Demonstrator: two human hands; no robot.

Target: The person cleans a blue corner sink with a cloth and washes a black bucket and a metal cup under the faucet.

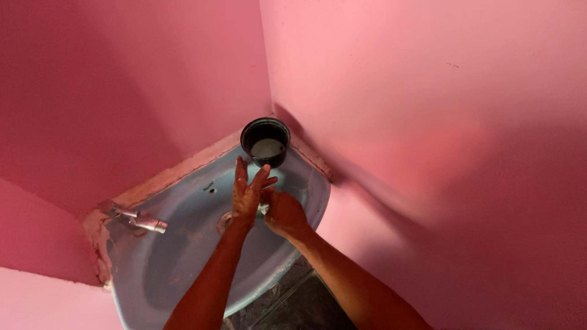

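Hands over a corner washbasin, seen from above.

Left hand [246,194]: held flat and open, fingers [241,170] stretched and pointed toward the wall corner, thumb spread to the right. Nothing is gripped by it. The forearm is raised from the lower edge of the view, the wrist kept straight.

Right hand [285,214]: curled, knuckles upward, pressed against the palm side of the left hand. A small pale object [263,209] is glimpsed at the point where the two hands meet; what it is cannot be told, nor whether the grip is closed on it. The forearm is angled in from the lower right.

Basin [183,250]: pale blue, set into the corner of the pink walls [428,91]. Both hands are held above its bowl, close over the drain [224,221].

Tap [139,220]: metal, mounted at the left rim, spout turned toward the bowl, well apart from the hands.

Cup [265,142]: dark, round, stood on the back corner of the basin rim, just beyond the left fingertips, something pale seen inside.
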